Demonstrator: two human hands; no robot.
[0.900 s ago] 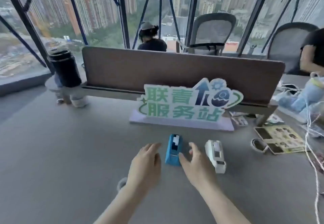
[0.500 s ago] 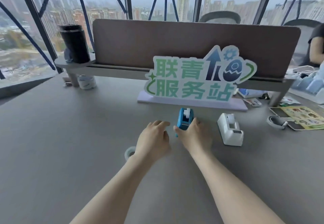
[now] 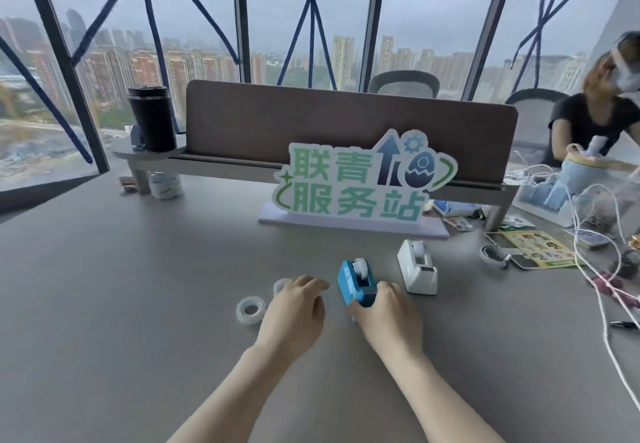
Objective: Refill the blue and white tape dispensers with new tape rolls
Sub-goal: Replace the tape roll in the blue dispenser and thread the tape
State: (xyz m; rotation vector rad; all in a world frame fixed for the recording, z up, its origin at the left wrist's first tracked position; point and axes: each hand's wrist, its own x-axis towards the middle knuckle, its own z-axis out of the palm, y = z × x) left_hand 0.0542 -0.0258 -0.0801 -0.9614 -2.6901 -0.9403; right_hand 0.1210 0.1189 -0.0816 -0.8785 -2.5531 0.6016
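Note:
The blue tape dispenser stands on the grey table with a white core in its slot. My right hand grips its near end. My left hand rests just to its left, fingers loosely curled, holding nothing that I can see. Two clear tape rolls lie to the left: one in full view, another partly hidden behind my left fingers. To the right of the blue one stands the white tape dispenser, untouched.
A green-lettered sign stands behind the dispensers before a brown divider. A black flask and a tape roll sit at the far left. Booklets, cables and clutter fill the right, where another person sits.
The camera has tilted up. My right hand has closed on the blue dispenser's near end; my left hand has drawn slightly away from it, uncovering the two clear rolls.

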